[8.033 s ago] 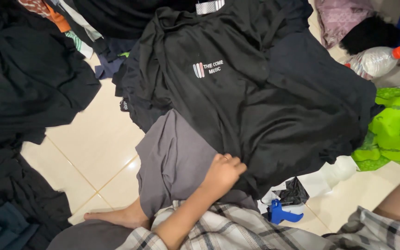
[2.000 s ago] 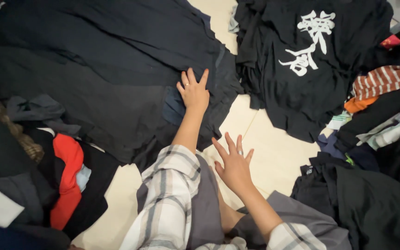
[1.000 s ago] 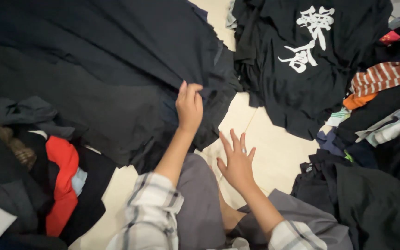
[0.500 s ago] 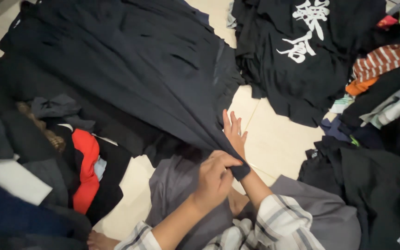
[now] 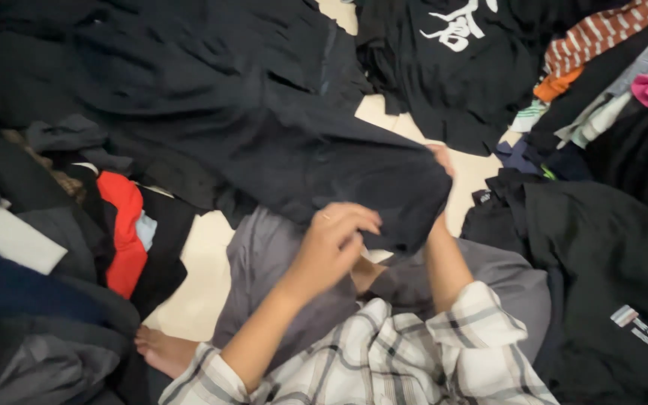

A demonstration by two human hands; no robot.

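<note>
Both hands, left hand (image 5: 335,240) and right hand (image 5: 438,161), grip closed, pinch the soft, limp black garment (image 5: 264,135) at its near hem.

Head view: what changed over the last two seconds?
Both hands took hold of the black garment: the left hand pinches its near edge, the right hand is half hidden behind it, and its hem has been pulled toward the lap. The printed black shirt stayed put.

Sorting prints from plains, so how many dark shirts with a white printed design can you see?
2. One black shirt with a large white design lies top centre; another black shirt with a small chest mark lies lower right. Others may be hidden in the piles.
</note>
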